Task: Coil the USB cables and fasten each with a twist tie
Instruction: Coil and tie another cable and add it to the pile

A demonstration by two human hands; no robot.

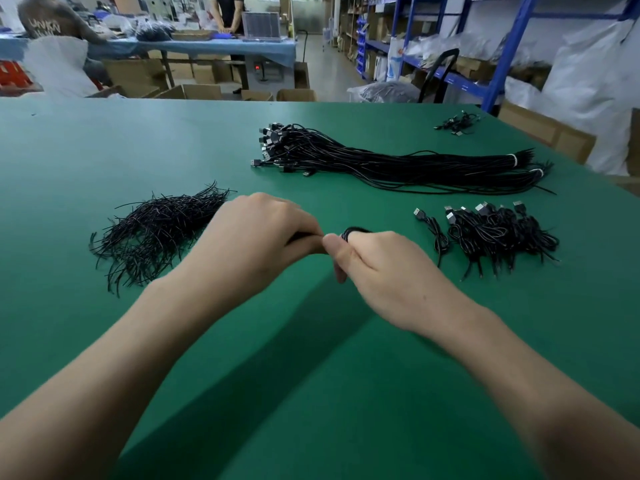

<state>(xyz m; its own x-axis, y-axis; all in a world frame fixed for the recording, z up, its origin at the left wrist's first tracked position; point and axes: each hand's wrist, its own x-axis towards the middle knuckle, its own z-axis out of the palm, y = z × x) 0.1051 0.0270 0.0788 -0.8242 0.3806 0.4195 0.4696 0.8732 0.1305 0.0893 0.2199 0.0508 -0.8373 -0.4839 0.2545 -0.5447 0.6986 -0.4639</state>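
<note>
Over the middle of the green table, my two hands meet around a small black coiled USB cable, mostly hidden by my fingers. My right hand grips the coil, with the thumb pointing left. My left hand pinches something thin and dark at the coil's left side; whether it is the twist tie or the cable I cannot tell. A heap of black twist ties lies to the left. A long bundle of uncoiled USB cables lies behind. Coiled cables are piled at the right.
A few loose cables lie at the table's far right corner. Beyond the table stand cardboard boxes, blue shelving and another bench where other people work.
</note>
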